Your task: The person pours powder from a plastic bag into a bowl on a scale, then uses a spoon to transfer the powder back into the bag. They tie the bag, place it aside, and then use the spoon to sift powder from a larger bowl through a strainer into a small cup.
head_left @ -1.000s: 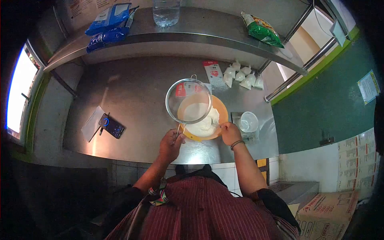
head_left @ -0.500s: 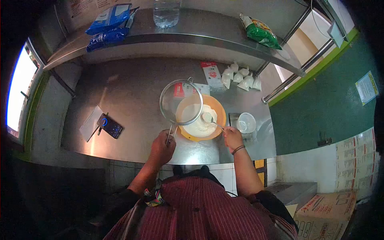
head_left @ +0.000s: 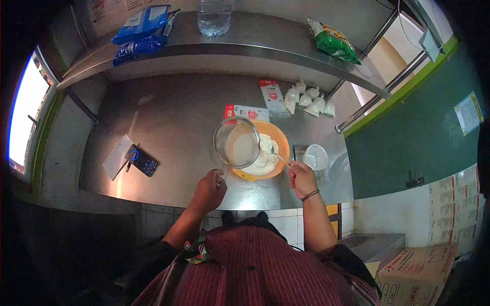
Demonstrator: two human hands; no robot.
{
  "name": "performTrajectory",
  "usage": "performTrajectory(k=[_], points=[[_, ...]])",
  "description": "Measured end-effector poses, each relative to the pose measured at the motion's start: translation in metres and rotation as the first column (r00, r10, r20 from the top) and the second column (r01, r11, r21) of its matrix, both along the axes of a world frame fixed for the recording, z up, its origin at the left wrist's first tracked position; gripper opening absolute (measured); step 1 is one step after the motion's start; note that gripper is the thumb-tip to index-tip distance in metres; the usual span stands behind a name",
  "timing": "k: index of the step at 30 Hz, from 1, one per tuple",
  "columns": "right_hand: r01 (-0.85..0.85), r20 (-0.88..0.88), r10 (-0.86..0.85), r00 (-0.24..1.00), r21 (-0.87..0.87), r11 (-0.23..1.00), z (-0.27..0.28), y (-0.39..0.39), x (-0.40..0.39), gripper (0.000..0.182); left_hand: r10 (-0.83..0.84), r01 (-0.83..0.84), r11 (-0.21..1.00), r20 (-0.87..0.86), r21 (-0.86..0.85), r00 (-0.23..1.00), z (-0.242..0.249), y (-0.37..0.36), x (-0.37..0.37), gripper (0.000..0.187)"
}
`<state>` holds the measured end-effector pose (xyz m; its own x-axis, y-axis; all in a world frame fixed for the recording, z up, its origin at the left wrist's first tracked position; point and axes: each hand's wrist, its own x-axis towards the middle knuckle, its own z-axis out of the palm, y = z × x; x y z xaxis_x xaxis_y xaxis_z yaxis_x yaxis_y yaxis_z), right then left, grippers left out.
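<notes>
My left hand (head_left: 210, 189) is closed round the handle of a round wire sieve (head_left: 236, 143). The sieve is held over the left part of an orange bowl (head_left: 284, 145), and the bowl shows through its mesh. White powder that looks like flour (head_left: 264, 166) lies in the bowl. My right hand (head_left: 303, 177), with a dark band at the wrist, grips the handle of a metal spoon (head_left: 282, 159). The spoon's head is in the powder on the bowl's right side, partly covered by it.
A clear plastic tub (head_left: 315, 157) stands right of the bowl. Behind are red-and-white packets (head_left: 248, 112) and several small bags of white powder (head_left: 312, 100). A phone (head_left: 142, 160) lies at left. A steel shelf (head_left: 255, 42) overhangs the counter's back.
The sieve has come lower and shifted right, with its far rim nearer me. My right hand has moved slightly right and down, the spoon still in it.
</notes>
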<state>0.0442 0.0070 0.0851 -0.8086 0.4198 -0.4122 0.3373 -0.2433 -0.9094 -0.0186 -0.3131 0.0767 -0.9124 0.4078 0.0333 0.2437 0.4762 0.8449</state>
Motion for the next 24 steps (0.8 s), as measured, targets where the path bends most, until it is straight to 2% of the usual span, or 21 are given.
performTrajectory(k=[2, 4, 7, 9, 12, 19, 21, 24], points=[[-0.012, -0.017, 0.010, 1.000, -0.121, 0.993, 0.004, -0.003, -0.003, 0.020, -0.023, 0.023, 1.000, -0.028, -0.002, 0.999, -0.009, 0.002, -0.002, 0.031], [-0.047, -0.040, 0.043, 0.998, -0.091, 0.995, 0.006, -0.008, -0.006, 0.019, -0.044, 0.044, 0.999, -0.056, -0.005, 0.997, -0.006, 0.004, -0.002, 0.031], [-0.088, -0.052, 0.085, 0.995, -0.070, 0.994, 0.015, -0.017, -0.010, 0.020, -0.089, 0.089, 0.995, -0.009, 0.042, 0.996, 0.001, 0.009, 0.001, 0.030], [-0.099, -0.044, 0.095, 0.994, -0.079, 0.992, 0.015, -0.016, -0.012, 0.020, -0.106, 0.095, 0.991, 0.127, 0.090, 0.986, 0.005, 0.014, 0.004, 0.030], [-0.130, -0.073, 0.124, 0.990, -0.079, 0.988, 0.012, -0.010, -0.009, 0.020, -0.095, 0.088, 0.986, 0.044, 0.143, 0.994, 0.000, 0.025, 0.009, 0.030], [-0.063, -0.088, 0.054, 0.995, -0.096, 0.993, 0.021, 0.030, 0.017, 0.020, -0.155, 0.150, 0.984, 0.046, 0.100, 0.987, 0.019, 0.072, 0.019, 0.031], [-0.058, -0.117, 0.044, 0.992, -0.117, 0.991, 0.023, 0.046, 0.030, 0.020, -0.182, 0.172, 0.980, 0.107, 0.097, 0.977, 0.026, 0.091, 0.024, 0.032], [0.013, -0.088, -0.018, 0.996, -0.055, 0.998, 0.029, 0.070, 0.049, 0.024, -0.187, 0.167, 0.976, 0.145, 0.143, 0.972, 0.018, 0.125, 0.032, 0.033]])
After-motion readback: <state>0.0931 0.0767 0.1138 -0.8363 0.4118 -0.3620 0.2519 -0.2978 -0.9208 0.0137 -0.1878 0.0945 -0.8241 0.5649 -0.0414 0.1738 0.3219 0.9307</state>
